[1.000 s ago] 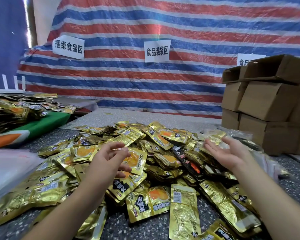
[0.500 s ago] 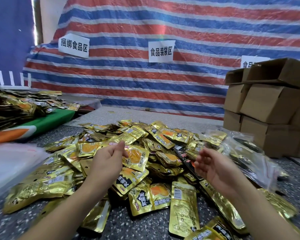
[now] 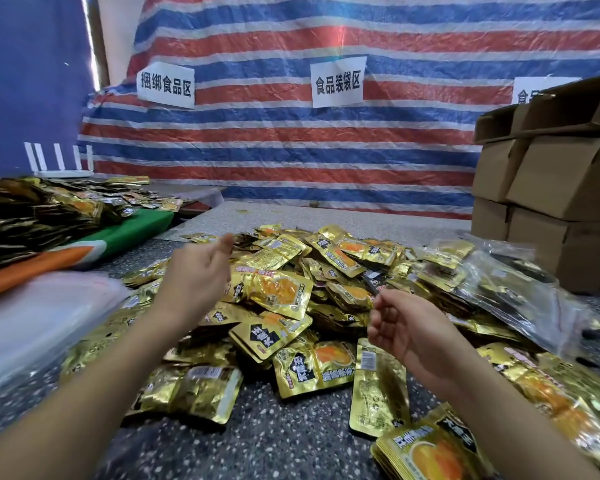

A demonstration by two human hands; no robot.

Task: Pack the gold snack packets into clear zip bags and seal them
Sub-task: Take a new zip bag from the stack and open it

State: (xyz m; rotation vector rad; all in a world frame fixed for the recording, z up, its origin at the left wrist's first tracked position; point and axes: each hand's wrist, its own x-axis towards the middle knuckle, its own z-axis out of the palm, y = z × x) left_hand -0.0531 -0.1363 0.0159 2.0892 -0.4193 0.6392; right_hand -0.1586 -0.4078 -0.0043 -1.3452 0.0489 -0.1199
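A big heap of gold snack packets (image 3: 278, 292) covers the speckled table (image 3: 284, 441). My left hand (image 3: 196, 275) hovers above the heap's left side, raised, fingers relaxed, holding nothing. Over the heap's middle, my right hand (image 3: 400, 327) hangs with loosely curled fingers and nothing in it. A clear zip bag (image 3: 510, 296) filled with packets lies on the right side of the heap. A stack of clear flat bags (image 3: 39, 317) lies at the left, blurred.
Stacked cardboard boxes (image 3: 548, 188) stand at the right. A second pile of gold packets (image 3: 32, 213) sits on a green and orange cloth (image 3: 84, 251) at the left. A striped tarp with paper signs (image 3: 338, 81) hangs behind the table.
My right hand pulled back from the filled zip bag toward me and its fingers curled loosely. My left hand lifted and drifted left above the heap. The head camera view shifted slightly.
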